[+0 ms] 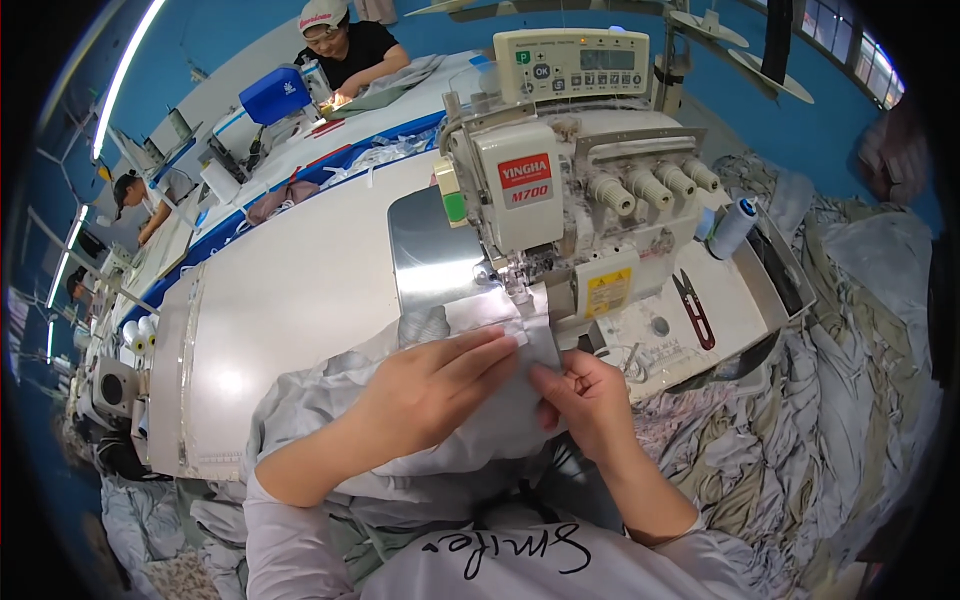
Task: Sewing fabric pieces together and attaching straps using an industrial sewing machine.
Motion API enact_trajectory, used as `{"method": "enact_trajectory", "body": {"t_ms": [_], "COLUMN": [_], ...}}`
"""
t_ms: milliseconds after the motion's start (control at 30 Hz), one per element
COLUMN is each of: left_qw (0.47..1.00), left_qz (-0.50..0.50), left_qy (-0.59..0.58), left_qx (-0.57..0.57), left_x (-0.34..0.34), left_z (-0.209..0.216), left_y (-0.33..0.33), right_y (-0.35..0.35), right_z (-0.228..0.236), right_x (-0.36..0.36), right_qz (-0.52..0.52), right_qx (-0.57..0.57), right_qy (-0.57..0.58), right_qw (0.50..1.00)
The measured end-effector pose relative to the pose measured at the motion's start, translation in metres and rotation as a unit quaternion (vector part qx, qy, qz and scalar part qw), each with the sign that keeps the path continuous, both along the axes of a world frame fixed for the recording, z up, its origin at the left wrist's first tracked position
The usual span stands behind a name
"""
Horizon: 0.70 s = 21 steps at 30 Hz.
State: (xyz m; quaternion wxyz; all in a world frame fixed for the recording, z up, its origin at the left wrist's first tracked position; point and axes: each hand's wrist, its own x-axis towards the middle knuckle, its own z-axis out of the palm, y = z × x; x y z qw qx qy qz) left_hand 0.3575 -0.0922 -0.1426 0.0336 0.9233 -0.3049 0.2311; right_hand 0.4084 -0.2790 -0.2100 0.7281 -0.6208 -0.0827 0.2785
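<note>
A light grey piece of fabric (470,430) runs from my lap up to the front of a white overlock sewing machine (525,230). Its far edge lies under the presser foot (518,288). My left hand (430,385) rests on the cloth just in front of the foot, fingers stretched out and flat. At the near right edge of the same fabric, my right hand (585,395) pinches the cloth between thumb and curled fingers. Part of the fabric is hidden beneath my left hand and forearm.
Dark red thread snips (695,310) lie right of the machine, near a blue-white thread cone (733,228). A control panel (572,65) tops the machine. Heaped grey cloth (800,430) fills the right side. Another person (350,50) works at a far table beside a blue-covered machine (275,95).
</note>
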Motion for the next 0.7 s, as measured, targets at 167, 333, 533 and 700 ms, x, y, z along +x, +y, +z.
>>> {"method": "enact_trajectory", "body": {"t_ms": [167,333,533,700], "left_qw": [0.995,0.992,0.989,0.986], "left_qz": [0.01,0.002,0.037,0.156], "left_qy": [0.067,0.076,0.089,-0.04], "left_qx": [-0.078,-0.098,-0.109,-0.042], "left_x": [0.0,0.013,0.038,0.032], "left_z": [0.001,-0.004,0.006,0.014], "left_y": [0.004,0.014,0.032,0.036], "right_y": [0.003,0.006,0.008,0.007], "right_z": [-0.002,-0.001,0.006,0.007], "right_x": [0.003,0.009,0.013,0.015], "right_qz": [-0.01,0.001,0.011,0.028], "right_qx": [0.079,0.082,0.096,0.087], "right_qy": [0.011,0.001,-0.004,-0.01], "right_qw": [0.997,0.997,0.995,0.996]}}
